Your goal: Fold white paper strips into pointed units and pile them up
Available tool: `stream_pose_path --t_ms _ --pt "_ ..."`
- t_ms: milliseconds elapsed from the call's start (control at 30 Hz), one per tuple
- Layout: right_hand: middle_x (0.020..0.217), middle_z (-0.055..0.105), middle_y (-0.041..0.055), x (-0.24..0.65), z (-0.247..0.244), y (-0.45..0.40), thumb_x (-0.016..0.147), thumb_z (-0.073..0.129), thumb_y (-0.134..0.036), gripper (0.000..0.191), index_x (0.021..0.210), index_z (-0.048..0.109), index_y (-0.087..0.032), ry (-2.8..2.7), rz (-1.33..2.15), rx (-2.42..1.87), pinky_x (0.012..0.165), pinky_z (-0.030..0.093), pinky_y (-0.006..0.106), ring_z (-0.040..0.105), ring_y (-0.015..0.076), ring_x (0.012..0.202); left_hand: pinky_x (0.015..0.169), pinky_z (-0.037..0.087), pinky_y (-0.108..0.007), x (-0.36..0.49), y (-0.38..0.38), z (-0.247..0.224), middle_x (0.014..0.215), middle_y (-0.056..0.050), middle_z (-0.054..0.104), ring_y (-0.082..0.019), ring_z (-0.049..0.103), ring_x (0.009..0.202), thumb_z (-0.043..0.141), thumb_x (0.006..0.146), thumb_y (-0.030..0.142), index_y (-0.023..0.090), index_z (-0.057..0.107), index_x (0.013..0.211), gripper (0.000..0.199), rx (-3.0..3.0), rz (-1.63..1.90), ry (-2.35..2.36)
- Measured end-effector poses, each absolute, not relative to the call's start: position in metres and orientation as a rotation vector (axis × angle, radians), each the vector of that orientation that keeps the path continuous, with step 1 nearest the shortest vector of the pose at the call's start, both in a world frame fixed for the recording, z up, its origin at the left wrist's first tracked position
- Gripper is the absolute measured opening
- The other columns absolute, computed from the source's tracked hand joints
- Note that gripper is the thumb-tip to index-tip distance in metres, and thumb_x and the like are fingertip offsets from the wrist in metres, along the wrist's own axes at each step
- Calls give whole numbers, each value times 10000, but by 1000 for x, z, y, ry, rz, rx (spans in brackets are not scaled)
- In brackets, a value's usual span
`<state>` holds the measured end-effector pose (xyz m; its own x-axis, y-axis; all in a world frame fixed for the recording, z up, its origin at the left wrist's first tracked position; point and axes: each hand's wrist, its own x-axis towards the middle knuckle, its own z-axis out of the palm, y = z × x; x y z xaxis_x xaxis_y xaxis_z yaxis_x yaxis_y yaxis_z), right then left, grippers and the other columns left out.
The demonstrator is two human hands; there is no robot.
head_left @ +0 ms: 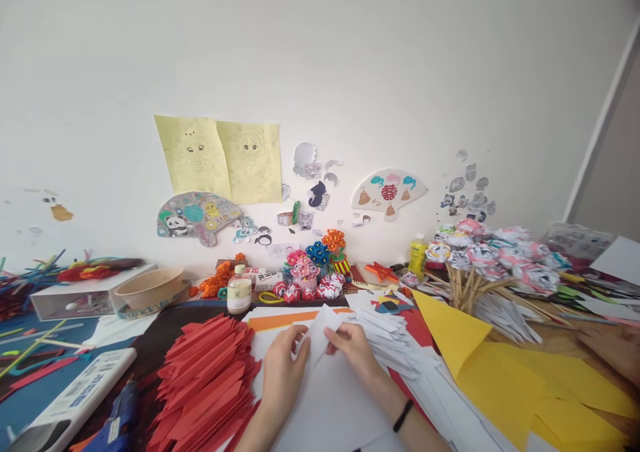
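Between my two hands, low in the middle of the head view, is a piece of white paper (325,325) with a pointed, folded-looking top. My left hand (285,359) pinches its left side between thumb and fingers. On the other side, my right hand (353,349) grips the paper near its right edge; a black band circles that wrist. Under both hands lies a larger white sheet (325,412). A big stack of folded red paper strips (205,379) is left of my left hand. Folded white paper strips (387,342) lie just right of my right hand.
A glue gun (117,415) and a white power strip (83,399) lie at left. Behind stand a glue bottle (239,291) and pipe-cleaner flowers (305,265). Yellow paper (520,379) spreads at right, near paper flowers on sticks (480,259). Another person's hand (607,349) rests at the far right.
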<state>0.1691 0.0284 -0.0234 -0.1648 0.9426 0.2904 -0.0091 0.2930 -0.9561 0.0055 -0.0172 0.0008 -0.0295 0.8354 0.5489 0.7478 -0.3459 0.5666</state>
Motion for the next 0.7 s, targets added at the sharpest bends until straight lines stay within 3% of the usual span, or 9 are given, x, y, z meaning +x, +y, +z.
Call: stream_pose_path --t_ms 200,333,567,700 --pt "545 646 59 171 -27 29 781 628 -503 433 547 607 -139 -1477 1096 -911 614 450 276 605 171 552 761 473 -325 3 -16 -7 1059 -73 656 -215 599 917 393 908 171 218 543 1193 326 2649 1258 1612" --pt "562 653 67 171 -26 30 786 619 -506 426 582 622 -132 -1438 1132 -894 611 466 283 619 182 567 760 471 -319 1 -15 -14 1226 -87 600 -210 593 942 342 877 52 189 405 1354 500 2984 1095 1572" --pt "616 658 61 171 -24 29 802 600 -481 384 666 658 -126 -1437 1181 -831 658 486 303 636 193 627 747 469 -326 5 -15 -16 1297 -92 547 -220 577 953 353 834 21 187 376 1379 570 3162 895 1733" --pt "625 654 62 170 -23 29 779 626 -445 358 608 645 -131 -1434 1194 -778 675 493 312 632 198 649 730 468 -326 7 -15 -16 1271 -97 552 -219 575 929 347 822 18 219 372 1382 596 3147 845 1773"
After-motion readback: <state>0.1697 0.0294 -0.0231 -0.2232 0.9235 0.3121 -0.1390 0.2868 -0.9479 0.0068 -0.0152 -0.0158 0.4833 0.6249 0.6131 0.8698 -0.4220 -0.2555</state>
